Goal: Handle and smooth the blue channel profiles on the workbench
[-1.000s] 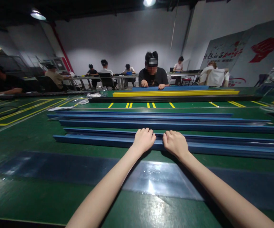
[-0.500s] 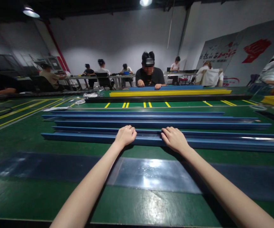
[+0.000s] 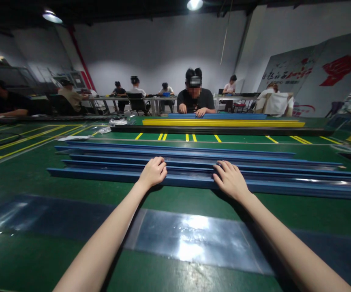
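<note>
Several long blue channel strips (image 3: 190, 162) lie side by side across the green table (image 3: 35, 178). My left hand (image 3: 153, 172) is curled over the nearest blue strip (image 3: 96, 175), with its fingers hooked on the top edge. My right hand (image 3: 230, 178) rests on the same strip further right, and its fingers reach over onto the strip behind. Both arms stretch forward from the bottom of the view.
A shiny clear sheet (image 3: 190, 239) lies on the table in front of me. Yellow and blue strips (image 3: 224, 122) and a long black strip (image 3: 218, 130) lie at the far edge, where a person in black (image 3: 195, 97) is seated. Other people sit at tables behind.
My hands have moved apart along the nearest strip, the left one going left. The blue strips now lie closer together.
</note>
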Motion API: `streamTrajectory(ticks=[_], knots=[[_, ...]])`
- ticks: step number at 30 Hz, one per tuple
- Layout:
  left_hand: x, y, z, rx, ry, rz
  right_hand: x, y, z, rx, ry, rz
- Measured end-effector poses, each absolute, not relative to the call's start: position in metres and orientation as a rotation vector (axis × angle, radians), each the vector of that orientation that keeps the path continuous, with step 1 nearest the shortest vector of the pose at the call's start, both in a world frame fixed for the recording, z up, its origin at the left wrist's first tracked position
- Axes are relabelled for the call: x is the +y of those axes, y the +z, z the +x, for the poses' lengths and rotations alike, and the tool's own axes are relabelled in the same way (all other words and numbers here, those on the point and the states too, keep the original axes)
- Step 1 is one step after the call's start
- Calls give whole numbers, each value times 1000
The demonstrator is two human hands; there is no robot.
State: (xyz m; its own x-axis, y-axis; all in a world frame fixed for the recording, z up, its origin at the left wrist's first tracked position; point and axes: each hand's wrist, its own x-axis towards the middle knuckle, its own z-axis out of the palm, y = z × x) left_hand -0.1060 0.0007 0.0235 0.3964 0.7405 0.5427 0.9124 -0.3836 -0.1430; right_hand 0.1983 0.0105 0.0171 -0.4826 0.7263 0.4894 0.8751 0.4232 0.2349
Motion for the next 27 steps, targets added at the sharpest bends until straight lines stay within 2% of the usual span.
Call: streamTrajectory(ticks=[27], knots=[[38,20,-111,-1530,-533,-2125,55,16,192,-2439,-576,-1507]])
